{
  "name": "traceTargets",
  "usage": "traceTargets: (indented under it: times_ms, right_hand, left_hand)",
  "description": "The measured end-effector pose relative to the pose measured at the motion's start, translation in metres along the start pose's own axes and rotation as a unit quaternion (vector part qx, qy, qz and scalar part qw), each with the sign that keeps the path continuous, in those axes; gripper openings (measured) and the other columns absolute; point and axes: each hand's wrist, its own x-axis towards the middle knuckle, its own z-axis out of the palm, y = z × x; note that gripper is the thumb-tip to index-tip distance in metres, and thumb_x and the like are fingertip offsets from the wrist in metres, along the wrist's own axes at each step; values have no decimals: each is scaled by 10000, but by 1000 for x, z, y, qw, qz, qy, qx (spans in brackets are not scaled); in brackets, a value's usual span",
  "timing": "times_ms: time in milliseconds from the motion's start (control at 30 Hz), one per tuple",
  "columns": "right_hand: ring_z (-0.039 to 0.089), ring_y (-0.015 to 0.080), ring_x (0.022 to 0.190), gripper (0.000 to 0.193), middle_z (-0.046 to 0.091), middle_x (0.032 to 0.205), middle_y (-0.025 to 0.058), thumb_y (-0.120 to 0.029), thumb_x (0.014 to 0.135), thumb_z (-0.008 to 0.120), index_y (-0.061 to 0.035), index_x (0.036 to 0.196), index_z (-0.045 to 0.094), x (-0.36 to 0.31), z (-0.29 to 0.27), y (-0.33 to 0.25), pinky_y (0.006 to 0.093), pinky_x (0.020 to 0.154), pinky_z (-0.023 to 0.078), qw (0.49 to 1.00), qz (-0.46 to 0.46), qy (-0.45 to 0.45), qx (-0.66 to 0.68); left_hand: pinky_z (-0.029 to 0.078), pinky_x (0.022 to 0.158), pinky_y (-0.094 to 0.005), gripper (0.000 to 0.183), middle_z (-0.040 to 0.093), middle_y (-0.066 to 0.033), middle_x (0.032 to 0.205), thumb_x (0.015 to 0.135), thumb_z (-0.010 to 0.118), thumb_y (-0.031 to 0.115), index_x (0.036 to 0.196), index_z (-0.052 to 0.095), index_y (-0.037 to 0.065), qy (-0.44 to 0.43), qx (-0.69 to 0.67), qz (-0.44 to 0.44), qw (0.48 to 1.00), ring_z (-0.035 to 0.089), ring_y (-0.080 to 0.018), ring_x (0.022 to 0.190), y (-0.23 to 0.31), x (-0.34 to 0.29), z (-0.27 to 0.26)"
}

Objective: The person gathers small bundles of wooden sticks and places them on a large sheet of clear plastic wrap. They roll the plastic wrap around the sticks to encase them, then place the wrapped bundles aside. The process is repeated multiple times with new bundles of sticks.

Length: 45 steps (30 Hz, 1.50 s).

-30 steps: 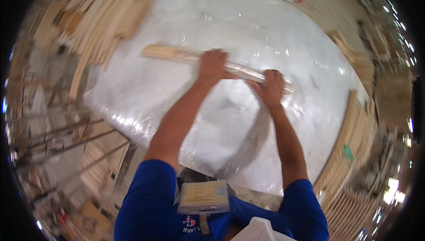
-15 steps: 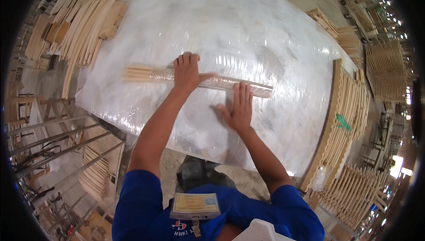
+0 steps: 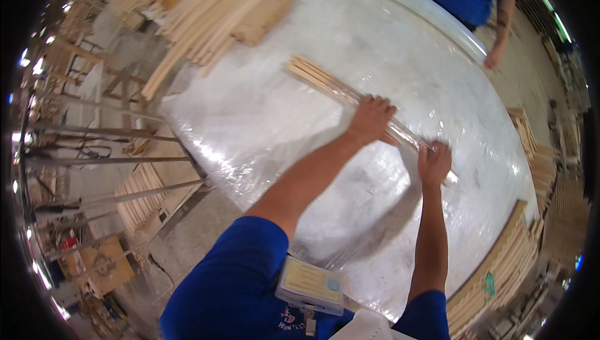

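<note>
The wood-strip bundle [image 3: 320, 80] runs over the plastic-covered tabletop [image 3: 350, 199] — the left hand [image 3: 373, 119] curls over its middle, the right hand [image 3: 435, 160] grips it near the film-wrapped end — and its pale tips [image 3: 300, 67] jut beyond the left hand.

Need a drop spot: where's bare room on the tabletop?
Bare tabletop: between wrapped wood bundle and plastic roll; between left forearm and upper-left wood pile. Crowded: bundle under left hand and right hand; right-edge wood stack.

We held both arms [image 3: 315, 174] outstretched, our left hand [image 3: 372, 120] curled palm-down, our right hand [image 3: 434, 162], also curled, to its right.
</note>
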Motion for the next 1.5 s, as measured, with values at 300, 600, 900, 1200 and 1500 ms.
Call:
traceTargets:
  times_ms: [300, 600, 900, 1200, 1500]
  right_hand:
    - [616, 417, 1008, 669, 648, 1055, 171, -661, 930, 702, -33, 1155, 654, -171, -46, -31, 527, 895, 477, 994, -108, -16, -15]
    - [235, 540, 1601, 930, 307, 1708, 331, -501, 1024, 665, 81, 1655, 306, -243, -51, -66, 644, 1294, 185, 1000, 1, -16, 3]
    - [314, 502, 1583, 813, 412, 1665, 300, -627, 1070, 519, -15, 1603, 473, -21, -20, -2, 674, 1256, 256, 991, 109, 44, -59]
    - [625, 395, 1095, 546, 681, 1143, 166, -482, 934, 810, -19, 1176, 652, -58, -28, -19, 531, 919, 484, 997, -59, 22, 39]
    - [548, 433, 1289, 726, 600, 1329, 214, -483, 882, 841, -9, 1364, 579, -194, -63, -39, 611, 1139, 401, 998, -49, 1, -26]
  left_hand:
    - [443, 991, -446, 909, 664, -109, 1080, 623, 778, 796, 1141, 700, 53, -28, -3, -4, 1000, 625, -287, 1080, 58, -147, -25]
    - [423, 1049, -509, 885, 614, -166, 1238, 819, 697, 813, 1267, 644, 52, 22, 16, -25, 999, 570, -338, 1219, 75, -137, -37]
    - [377, 1076, -497, 632, 638, -82, 1014, 912, 703, 706, 978, 722, 78, 105, -101, -32, 989, 584, -278, 1064, 41, -39, -16]
    - [469, 937, -418, 917, 668, -85, 1049, 603, 841, 819, 1103, 699, 64, -95, -17, -27, 995, 645, -265, 1071, 8, -24, -24]
    - [461, 1009, -440, 965, 679, -129, 1112, 621, 820, 841, 1133, 695, 32, -168, -26, -58, 984, 646, -306, 1112, 64, -139, -42]
